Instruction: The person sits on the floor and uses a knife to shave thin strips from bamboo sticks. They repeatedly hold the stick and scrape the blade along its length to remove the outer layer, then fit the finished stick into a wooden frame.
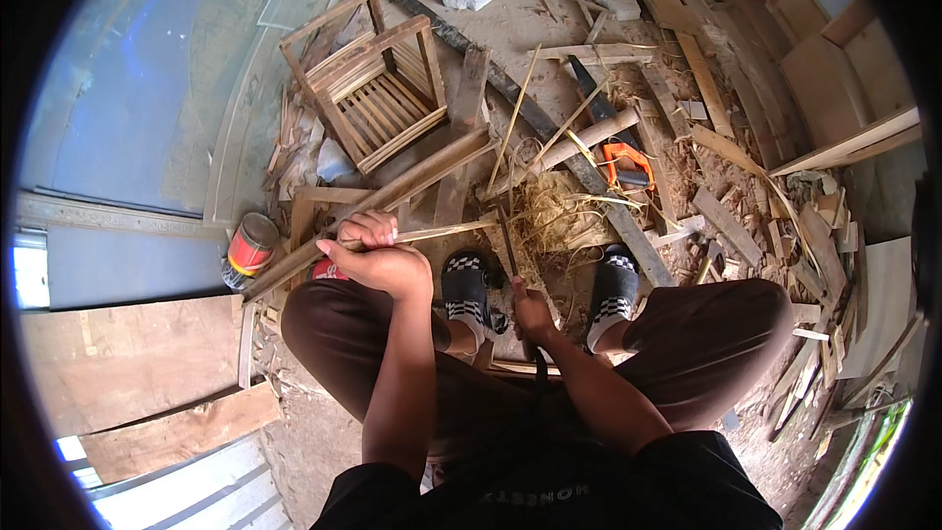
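Observation:
My left hand [378, 257] is closed round one end of a thin wooden strip [442, 233], above my left knee. The strip points right, and its far end meets the blade of a large knife [507, 240]. My right hand [533, 314] grips that knife by the handle, low between my feet, with the blade pointing away from me. Just beyond the strip's tip lie pale wood shavings [564, 216] and a round wooden log [564, 150]. Whether the blade is cutting into the strip or only touching it, I cannot tell.
A slatted wooden frame [432, 64] stands at the far left. A handsaw with an orange handle [613, 159] rests beyond the shavings. A long beam [392, 186] slants past my left knee, near a tin can [253, 240]. Scrap wood [726, 226] litters the right side.

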Motion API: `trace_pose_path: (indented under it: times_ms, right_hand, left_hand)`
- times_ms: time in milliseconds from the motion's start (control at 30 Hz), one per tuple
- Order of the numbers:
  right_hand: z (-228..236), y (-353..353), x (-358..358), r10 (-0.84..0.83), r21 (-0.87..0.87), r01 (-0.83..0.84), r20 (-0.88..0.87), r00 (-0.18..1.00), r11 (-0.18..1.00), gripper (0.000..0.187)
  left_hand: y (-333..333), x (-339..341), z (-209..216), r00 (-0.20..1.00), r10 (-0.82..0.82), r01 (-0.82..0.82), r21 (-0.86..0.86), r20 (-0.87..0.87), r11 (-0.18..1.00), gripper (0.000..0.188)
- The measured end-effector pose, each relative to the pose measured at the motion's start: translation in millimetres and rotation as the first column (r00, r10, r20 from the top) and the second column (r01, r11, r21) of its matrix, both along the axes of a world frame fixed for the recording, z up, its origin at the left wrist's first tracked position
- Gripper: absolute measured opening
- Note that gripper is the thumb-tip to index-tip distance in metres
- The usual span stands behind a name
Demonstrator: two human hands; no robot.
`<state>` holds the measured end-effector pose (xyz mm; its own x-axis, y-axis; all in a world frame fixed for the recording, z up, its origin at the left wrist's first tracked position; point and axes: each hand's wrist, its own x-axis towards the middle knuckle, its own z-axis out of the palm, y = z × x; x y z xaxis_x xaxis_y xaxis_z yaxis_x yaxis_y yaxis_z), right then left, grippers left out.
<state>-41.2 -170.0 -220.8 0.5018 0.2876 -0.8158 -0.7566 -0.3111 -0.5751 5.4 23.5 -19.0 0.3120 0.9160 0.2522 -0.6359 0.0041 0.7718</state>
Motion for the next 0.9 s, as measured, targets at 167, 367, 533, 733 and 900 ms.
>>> trace_pose_path:
  times_ms: [167, 367, 533, 733, 900]
  right_hand:
    - [11, -2, 4, 0.241, -0.196, -0.190, 0.278, 0.930, 0.962, 0.070]
    - [57, 28, -2, 0.156, 0.065, -0.254, 0.636, 0.756, 0.965, 0.053]
    - [8, 23, -16, 0.169, -0.107, -0.134, 0.471, 0.866, 0.985, 0.059]
    - [-19, 3, -3, 0.242, -0.203, -0.182, 0.326, 0.914, 0.962, 0.072]
    - [-54, 6, -22, 0.238, -0.262, -0.119, 0.489, 0.839, 0.958, 0.069]
  left_hand:
    - [-5, 5, -4, 0.996, 0.051, -0.051, -0.002, -0.076, 0.999, 0.061]
    - [3, -1, -11, 0.996, 0.044, -0.045, -0.009, -0.079, 0.999, 0.061]
    - [10, -4, -10, 0.996, 0.060, -0.064, -0.062, -0.065, 0.996, 0.061]
    - [10, -8, -15, 0.998, 0.034, -0.034, 0.001, -0.057, 0.999, 0.061]
    - [4, -1, -6, 0.999, 0.022, -0.024, -0.043, -0.029, 0.999, 0.061]
